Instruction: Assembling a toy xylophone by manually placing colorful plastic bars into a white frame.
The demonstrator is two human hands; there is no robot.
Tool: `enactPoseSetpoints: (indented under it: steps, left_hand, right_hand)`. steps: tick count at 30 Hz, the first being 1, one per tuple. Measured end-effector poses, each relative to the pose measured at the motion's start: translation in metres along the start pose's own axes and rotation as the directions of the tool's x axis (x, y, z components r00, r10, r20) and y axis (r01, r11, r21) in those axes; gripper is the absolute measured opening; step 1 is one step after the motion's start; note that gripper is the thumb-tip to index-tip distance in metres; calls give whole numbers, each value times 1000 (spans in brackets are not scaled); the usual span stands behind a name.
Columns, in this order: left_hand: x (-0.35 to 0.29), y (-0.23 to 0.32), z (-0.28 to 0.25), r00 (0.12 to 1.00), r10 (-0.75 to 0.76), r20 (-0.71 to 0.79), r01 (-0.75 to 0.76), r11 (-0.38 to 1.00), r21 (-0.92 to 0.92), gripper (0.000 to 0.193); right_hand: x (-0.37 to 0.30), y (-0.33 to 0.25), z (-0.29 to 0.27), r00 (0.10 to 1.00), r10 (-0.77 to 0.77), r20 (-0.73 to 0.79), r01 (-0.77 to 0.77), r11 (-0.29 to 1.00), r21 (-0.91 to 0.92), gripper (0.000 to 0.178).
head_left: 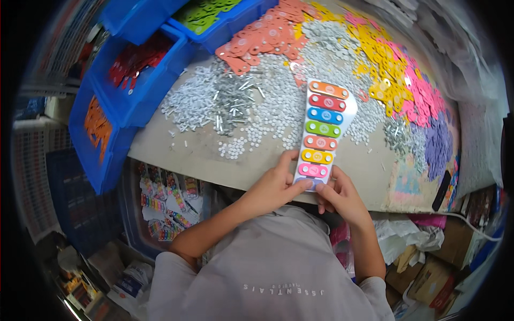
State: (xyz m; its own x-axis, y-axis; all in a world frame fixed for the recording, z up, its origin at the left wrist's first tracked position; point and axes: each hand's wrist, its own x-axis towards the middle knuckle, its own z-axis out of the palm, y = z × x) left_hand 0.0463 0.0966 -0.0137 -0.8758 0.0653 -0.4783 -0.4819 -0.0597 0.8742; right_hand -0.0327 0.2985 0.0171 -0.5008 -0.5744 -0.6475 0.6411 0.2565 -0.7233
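Note:
A small toy xylophone (321,128) with a white base stands out from the table edge toward the far side. Its coloured bars run orange, red, blue, green, coral, yellow, pink and purple, with white round caps at the bar ends. My left hand (274,185) grips its near left corner, thumb on the purple bar (309,184). At the near right corner my right hand (342,198) holds it too, its thumb beside the left one. The thumbs partly cover the purple bar. White round caps (278,115) lie loose around the xylophone.
On the table (209,158) lie white plastic pins (187,99), metal pins (233,101), and piles of coral (262,37), yellow (388,69), pink (423,99) and purple bars (439,144). Blue bins (128,109) stand left. Below, a tub (134,227) holds several xylophones (166,208).

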Motion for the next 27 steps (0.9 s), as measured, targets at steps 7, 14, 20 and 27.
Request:
enactPoseSetpoints:
  steps: [7,14,20,27]
  left_hand:
    - [4,-12,8,988,143,-58,-137,986,96,44]
    - [2,-16,8,959,280,-40,-274,956,108,33]
    - [-36,-9,-13,924,380,-50,-362,909,208,65]
    - [-96,-49,-11,568,360,-740,-694,693,-195,82]
  right_hand:
    - [2,6,-2,1000,3,-13,-4,998,-64,34]
    - [0,9,3,988,-131,-80,120,984,-128,36]
    - [-26,-11,31,941,-331,66,298,724,-622,20]
    - [-11,-17,134,615,-416,670,766,117,-632,19]
